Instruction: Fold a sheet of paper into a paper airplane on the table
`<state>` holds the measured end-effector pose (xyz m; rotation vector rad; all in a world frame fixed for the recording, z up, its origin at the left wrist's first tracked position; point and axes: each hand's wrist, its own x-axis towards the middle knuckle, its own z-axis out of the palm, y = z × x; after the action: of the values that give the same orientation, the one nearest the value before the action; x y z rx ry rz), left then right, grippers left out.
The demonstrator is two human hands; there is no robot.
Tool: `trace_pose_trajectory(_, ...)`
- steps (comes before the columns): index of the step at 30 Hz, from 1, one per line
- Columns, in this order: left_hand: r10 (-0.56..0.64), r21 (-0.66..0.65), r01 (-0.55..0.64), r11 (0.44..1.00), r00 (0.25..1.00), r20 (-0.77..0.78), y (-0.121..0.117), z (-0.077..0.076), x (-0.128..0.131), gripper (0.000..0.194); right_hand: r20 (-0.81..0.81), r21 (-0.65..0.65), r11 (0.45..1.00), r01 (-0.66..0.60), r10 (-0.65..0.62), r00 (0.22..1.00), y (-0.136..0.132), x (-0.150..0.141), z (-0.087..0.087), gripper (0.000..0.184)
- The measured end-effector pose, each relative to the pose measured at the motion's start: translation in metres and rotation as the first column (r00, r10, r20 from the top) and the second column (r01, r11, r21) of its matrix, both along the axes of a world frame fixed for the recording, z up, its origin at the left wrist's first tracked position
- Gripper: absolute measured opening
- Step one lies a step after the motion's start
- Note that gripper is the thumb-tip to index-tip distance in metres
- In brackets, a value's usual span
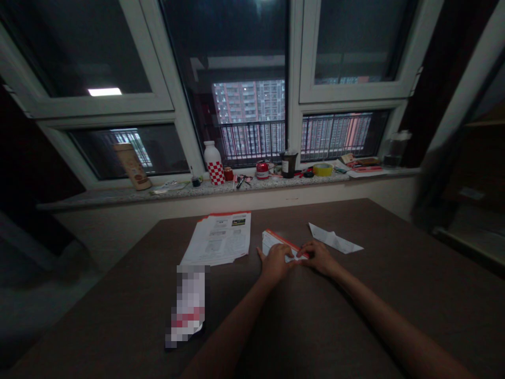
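A folded sheet of paper [270, 240], white with print and an orange-red edge, lies on the brown table in front of me. My left hand [278, 259] rests on its near side, fingers curled onto the paper with the thumb out to the left. At the right corner, my right hand [317, 257] pinches the same sheet, its fingertips close to those of the left. The fingers partly hide the lower edge. Beyond my right hand sits a folded paper boat [335, 240], apart from both hands.
Left of my hands lies a stack of printed sheets [216, 242]. Nearer me is a phone-like object with a blurred-out surface [190, 300]. The windowsill [173, 193] carries a tan flask [132, 166], a checkered bottle [214, 163], a dark cup [289, 164] and yellow tape [322, 169].
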<state>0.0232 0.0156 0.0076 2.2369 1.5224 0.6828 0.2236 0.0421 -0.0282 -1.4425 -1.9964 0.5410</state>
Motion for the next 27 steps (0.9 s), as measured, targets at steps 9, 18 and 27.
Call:
trace_pose_trajectory(9, -0.010, -0.056, 0.010, 0.998, 1.000, -0.005, 0.004, -0.003, -0.006, 0.015, -0.064, -0.067, 0.995, -0.076, 0.072, 0.995, 0.004, 0.005, 0.005, 0.025)
trace_pose_trajectory(18, -0.052, -0.070, 0.056, 0.996, 0.997, 0.057, 0.010, -0.007, -0.012, 0.012, -0.082, -0.034, 0.992, -0.119, 0.116, 0.990, 0.003, 0.009, 0.005, 0.030)
trace_pose_trajectory(27, -0.073, -0.095, 0.079, 0.992, 0.995, 0.067, 0.010, -0.009, -0.017, 0.015, -0.104, -0.041, 0.985, -0.168, 0.163, 0.981, 0.008, 0.016, -0.001, 0.030)
